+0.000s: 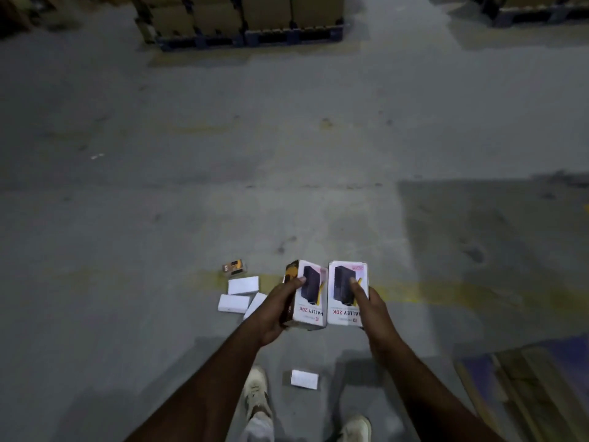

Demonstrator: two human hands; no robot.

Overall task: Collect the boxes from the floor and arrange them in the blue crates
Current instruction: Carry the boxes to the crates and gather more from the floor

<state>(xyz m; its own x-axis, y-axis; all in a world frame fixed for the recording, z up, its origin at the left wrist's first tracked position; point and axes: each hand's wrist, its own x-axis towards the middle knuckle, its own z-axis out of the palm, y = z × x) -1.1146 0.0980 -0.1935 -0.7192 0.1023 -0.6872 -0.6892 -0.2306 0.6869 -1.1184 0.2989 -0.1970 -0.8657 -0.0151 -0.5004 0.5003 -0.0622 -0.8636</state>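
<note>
Boxes are in both hands and on the floor (159, 218): nearest, one small white box (304, 378) lies on the concrete just ahead of the person's light shoes (256, 390). Above it both bare forearms reach forward and slightly inward. The left hand (275, 309) grips a printed white box (310, 295) from its left side, thumb laid over the top face, fingers curled underneath. The right hand (369, 309) holds a matching printed box (345, 291) the same way from the right, thumb on top; the two boxes sit side by side, edges almost touching. Left of the left hand, three white boxes (237, 295) lie clustered on the floor, with a small orange box (234, 268) just beyond them. Far ahead, stacked brown cartons (242, 14) stand on dark pallets (248, 38).
</note>
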